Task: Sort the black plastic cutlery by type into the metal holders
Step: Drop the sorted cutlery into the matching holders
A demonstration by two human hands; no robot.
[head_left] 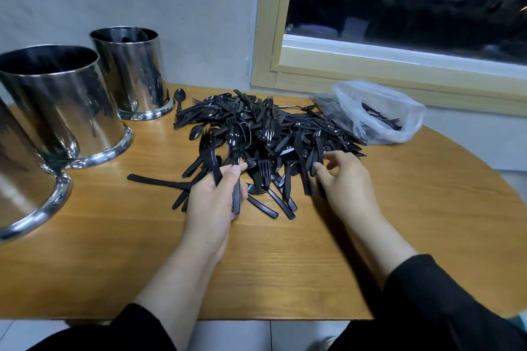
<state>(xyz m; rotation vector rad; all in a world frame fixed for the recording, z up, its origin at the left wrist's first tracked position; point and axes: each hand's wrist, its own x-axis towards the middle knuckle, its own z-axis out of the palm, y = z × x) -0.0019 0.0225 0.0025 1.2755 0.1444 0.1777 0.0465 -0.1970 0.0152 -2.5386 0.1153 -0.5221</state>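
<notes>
- Pale wall and a wood-framed window (399, 23) are backing the scene, the glass showing dark
- Wood-grain counter (399, 222) with a rounded right edge is carrying everything, its surface smooth and slightly glossy
- Three metal holders are standing along the left: the nearest holder (25, 179) cut off by the frame, the middle holder (57, 105) wide and mirror-bright, the far holder (128, 71) narrower, by the wall; all are polished cylinders with flared bases
- Cutlery pile (271, 134) is lying mid-counter, a tangle of thin, glossy black forks, knives and spoons pointing every way
- Clear plastic bag (379, 111), crinkled and soft, is slumping at the pile's right end with more pieces inside
- Left hand (214, 202) is gripping a bunch, fingers curled round the handles; a held spoon (236, 145) is standing bowl-up and away from the person, with forks beside it
- Right hand (345, 179) is reaching into the pile's near right edge, its grip half curled, fingertips touching a spoon handle (319, 145) whose long axis is running away from the person; whether it is pinched I cannot tell
- Holders are lying well to the left of both hands, so the left hand seems nearer for dropping
</notes>
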